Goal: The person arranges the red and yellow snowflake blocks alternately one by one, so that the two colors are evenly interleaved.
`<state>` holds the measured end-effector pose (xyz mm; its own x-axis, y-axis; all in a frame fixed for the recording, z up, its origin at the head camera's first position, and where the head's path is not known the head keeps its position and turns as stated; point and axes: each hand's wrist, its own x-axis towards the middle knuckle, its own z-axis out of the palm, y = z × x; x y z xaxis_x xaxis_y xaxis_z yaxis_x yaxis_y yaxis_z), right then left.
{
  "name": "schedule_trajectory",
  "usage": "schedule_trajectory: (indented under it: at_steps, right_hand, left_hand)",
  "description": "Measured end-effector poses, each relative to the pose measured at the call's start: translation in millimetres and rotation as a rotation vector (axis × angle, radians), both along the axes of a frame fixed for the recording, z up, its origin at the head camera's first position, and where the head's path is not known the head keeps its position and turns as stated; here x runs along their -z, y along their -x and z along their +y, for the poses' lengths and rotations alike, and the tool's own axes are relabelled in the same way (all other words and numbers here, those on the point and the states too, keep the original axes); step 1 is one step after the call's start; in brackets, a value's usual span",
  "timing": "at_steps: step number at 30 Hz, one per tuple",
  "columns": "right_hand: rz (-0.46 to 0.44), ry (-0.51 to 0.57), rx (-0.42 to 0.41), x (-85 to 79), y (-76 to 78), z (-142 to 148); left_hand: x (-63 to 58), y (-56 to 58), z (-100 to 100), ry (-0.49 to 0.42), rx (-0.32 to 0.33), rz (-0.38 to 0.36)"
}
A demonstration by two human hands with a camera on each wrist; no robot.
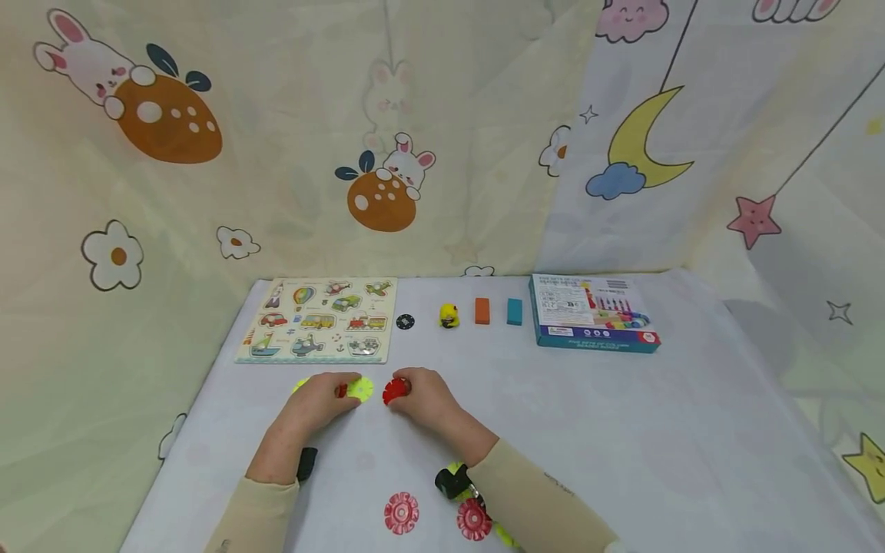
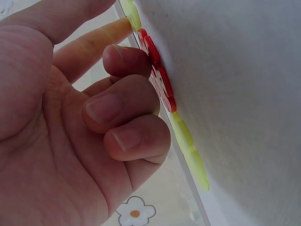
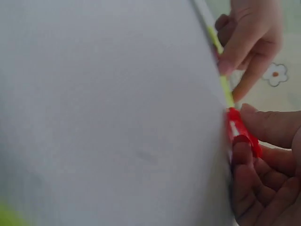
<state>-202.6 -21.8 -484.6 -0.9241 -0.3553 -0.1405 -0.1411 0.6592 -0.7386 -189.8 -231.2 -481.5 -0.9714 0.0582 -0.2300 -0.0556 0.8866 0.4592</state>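
Note:
On the white tabletop, notched plastic building discs lie in a row: a yellow disc [image 2: 193, 150] at the left end, a red disc [image 2: 164, 89] under the left hand, and another yellow disc [image 1: 362, 389] at the right end. My left hand [image 1: 323, 395] pinches that right-end yellow disc between thumb and index finger, its other fingers curled over the red one. Just to the right, my right hand [image 1: 426, 397] holds a red disc [image 3: 239, 126] by its edges, tilted off the table in the right wrist view, close to the yellow disc's end.
Nearer me lie two loose red discs [image 1: 402, 513], with yellow pieces [image 1: 506, 535] partly under the right sleeve. Along the back stand a picture puzzle board [image 1: 316, 321], a black disc [image 1: 405, 322], a yellow duck toy [image 1: 449, 315], orange [image 1: 482, 311] and blue blocks [image 1: 515, 312], and a box [image 1: 594, 313].

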Motion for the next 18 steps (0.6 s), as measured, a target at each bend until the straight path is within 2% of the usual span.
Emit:
schedule_trajectory:
  at_steps: [4, 9, 18]
  right_hand:
    - [0.051, -0.040, 0.029, 8.2, 5.9, -3.9]
    - [0.068, -0.089, 0.080, 8.1, 7.4, -3.2]
    - [0.079, -0.126, 0.062, 11.6, 6.8, -6.8]
  left_hand:
    - [0.7, 0.4, 0.8, 0.003, 0.008, 0.000]
    - [-0.8, 0.8, 1.2, 0.006, 0.010, 0.011]
    - [-1.9, -0.2, 0.5, 0.006, 0.013, 0.002]
